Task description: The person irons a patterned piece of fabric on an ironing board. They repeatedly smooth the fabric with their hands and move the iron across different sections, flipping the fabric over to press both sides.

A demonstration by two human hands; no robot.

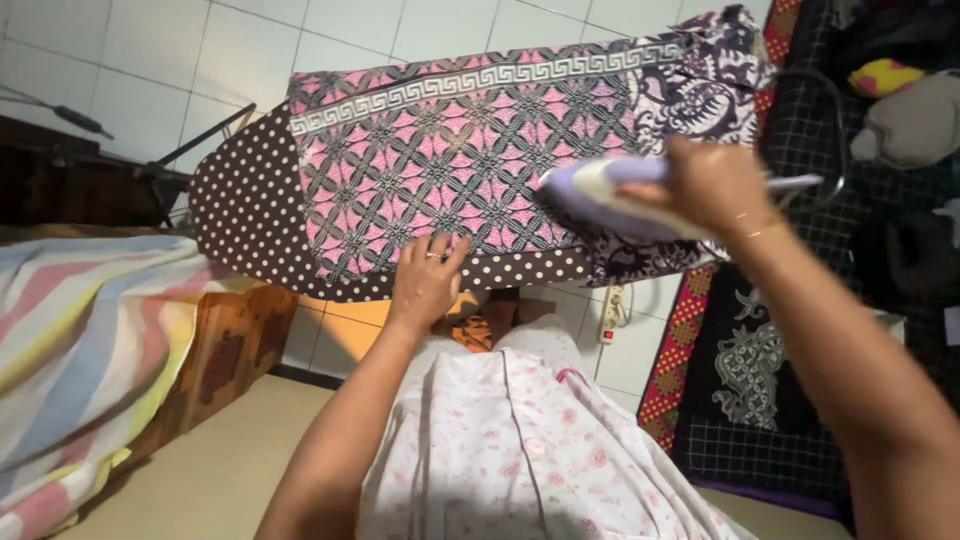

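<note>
Leftmost, a striped blanket (70,350) in pastel pink, blue and yellow bands lies soft and rumpled over a bed edge, beside a brown wooden panel (225,355). Next to it the ironing board (240,200) stretches across the view, its cover dark brown with small white dots and its end rounded. Over the board lies the batik cloth (440,160), thin and flat, patterned in pink and black interlocking circles, with a pale key-pattern band along its far edge and a purple-and-white floral section at its right end.

The left hand (428,280) rests palm down with fingers spread, pressing the near edge of the cloth where it meets the dotted cover; it grips nothing. A ring shows on one finger.

Further right, the iron (620,195), smooth, pale lilac and white and blurred, sits on the cloth with its pointed nose toward the left hand, apart from it. The right hand (715,185) is clenched around the iron's handle, a thin bracelet at the wrist.

Below, a pale floral garment (520,450) covers the person's lap. At far right, a dark checked fabric (790,440) with a white ornamental motif hangs down, edged by a red patterned strip.
</note>
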